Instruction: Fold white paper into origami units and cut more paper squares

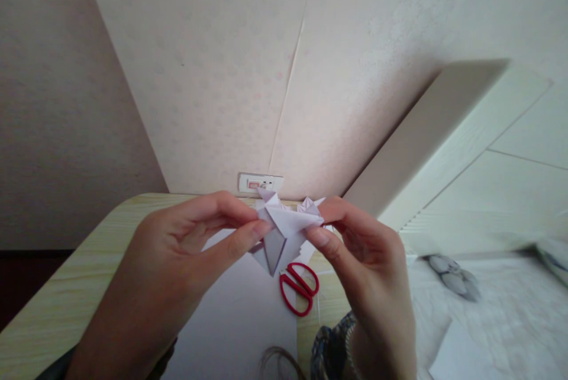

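Note:
Between both hands, above the table, is a piece of folded white paper (293,225) with pointed corners and several creased flaps. My left hand (190,250) pinches its left side between thumb and fingers. On its right side, my right hand (361,250) grips a corner the same way. Below the folded paper lies a pair of scissors with red handles (299,288); its blades are mostly hidden. A white paper sheet (239,315) lies flat on the table under my hands.
The pale wood-grain table (57,303) meets a wall with a socket plate (260,183). Thin dark strands (281,356) lie at the sheet's near edge. To the right stand a white panel (444,131) and a light bedspread (510,309) with a grey object (455,276) on it.

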Demonstrator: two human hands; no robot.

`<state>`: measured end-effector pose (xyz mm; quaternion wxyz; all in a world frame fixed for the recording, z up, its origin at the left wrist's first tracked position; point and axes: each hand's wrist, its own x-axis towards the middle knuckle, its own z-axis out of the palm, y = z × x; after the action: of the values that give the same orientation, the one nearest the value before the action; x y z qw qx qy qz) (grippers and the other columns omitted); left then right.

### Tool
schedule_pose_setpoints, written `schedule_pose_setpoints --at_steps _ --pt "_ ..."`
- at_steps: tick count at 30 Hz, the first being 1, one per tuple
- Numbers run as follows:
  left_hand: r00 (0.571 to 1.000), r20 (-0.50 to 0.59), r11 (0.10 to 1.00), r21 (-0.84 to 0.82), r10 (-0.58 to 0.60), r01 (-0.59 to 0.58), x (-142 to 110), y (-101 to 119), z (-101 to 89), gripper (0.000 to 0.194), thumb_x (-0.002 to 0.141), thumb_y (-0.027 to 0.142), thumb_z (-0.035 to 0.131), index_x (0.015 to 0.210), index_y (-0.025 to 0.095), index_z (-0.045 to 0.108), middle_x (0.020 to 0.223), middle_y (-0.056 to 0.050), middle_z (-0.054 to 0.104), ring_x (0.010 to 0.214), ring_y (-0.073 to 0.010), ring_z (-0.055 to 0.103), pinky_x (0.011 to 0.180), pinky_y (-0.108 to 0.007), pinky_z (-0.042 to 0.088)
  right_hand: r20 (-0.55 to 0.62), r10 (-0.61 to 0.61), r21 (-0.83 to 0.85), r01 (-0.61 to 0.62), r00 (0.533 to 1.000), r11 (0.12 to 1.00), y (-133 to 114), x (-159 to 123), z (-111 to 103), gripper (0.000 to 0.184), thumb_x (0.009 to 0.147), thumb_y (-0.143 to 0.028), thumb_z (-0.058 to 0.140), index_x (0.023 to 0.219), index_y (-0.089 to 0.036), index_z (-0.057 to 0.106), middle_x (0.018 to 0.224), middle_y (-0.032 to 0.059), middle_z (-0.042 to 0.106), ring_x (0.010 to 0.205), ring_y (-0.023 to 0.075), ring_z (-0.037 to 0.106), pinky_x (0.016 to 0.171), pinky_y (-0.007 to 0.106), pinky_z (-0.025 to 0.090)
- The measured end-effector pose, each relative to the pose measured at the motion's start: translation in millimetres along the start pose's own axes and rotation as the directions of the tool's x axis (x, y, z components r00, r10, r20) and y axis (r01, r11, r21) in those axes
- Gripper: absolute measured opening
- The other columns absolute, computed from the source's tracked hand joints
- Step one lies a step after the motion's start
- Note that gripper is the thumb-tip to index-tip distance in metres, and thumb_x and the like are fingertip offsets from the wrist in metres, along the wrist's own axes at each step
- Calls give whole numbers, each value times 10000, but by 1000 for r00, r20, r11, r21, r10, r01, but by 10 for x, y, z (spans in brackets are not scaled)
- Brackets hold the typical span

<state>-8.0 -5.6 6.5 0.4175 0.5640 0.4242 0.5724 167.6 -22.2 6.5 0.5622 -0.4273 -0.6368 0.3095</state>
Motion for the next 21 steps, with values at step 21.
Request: schedule_pose_setpoints --at_steps 21 --pt "992 116 997 -42 -52 57 38 41 16 103 697 161 728 662 253 760 623 73 763 566 -98 721 537 -121 554 117 45 -59 -39 992 998 -11 49 -26 98 819 -273 752 779 -231 673 788 -37 692 794 146 614 727 278 448"
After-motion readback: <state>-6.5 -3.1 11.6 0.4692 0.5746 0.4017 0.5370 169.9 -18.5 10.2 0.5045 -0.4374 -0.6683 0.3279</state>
